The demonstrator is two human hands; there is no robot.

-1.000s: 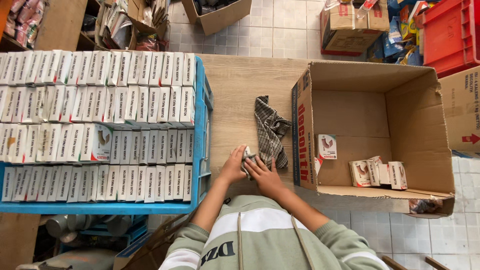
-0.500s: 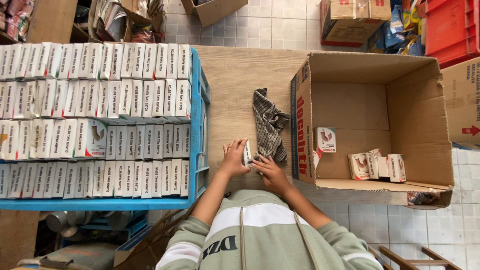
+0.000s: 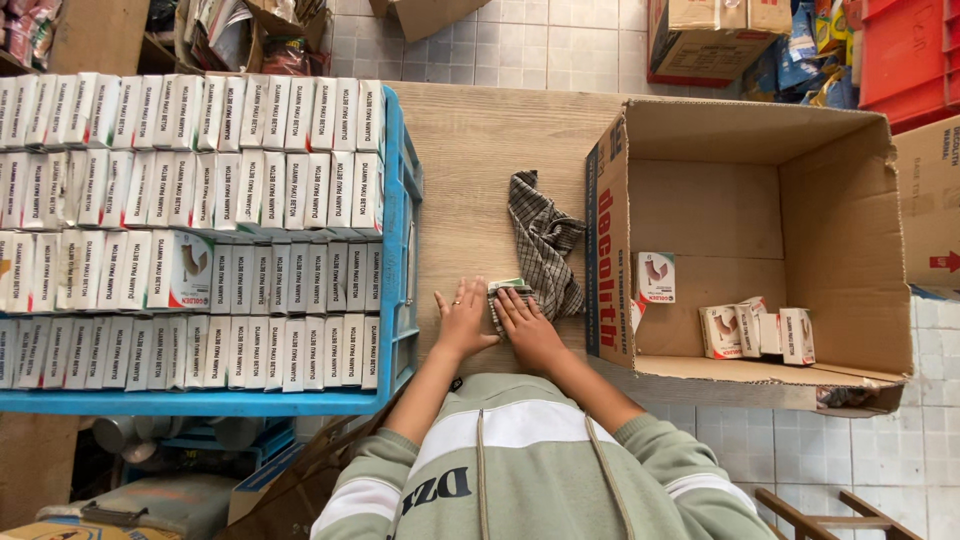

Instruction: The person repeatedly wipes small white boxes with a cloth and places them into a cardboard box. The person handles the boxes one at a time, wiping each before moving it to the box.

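Wooden table (image 3: pixel 480 130): cloth (image 3: pixel 545 240), carton (image 3: pixel 840 190)
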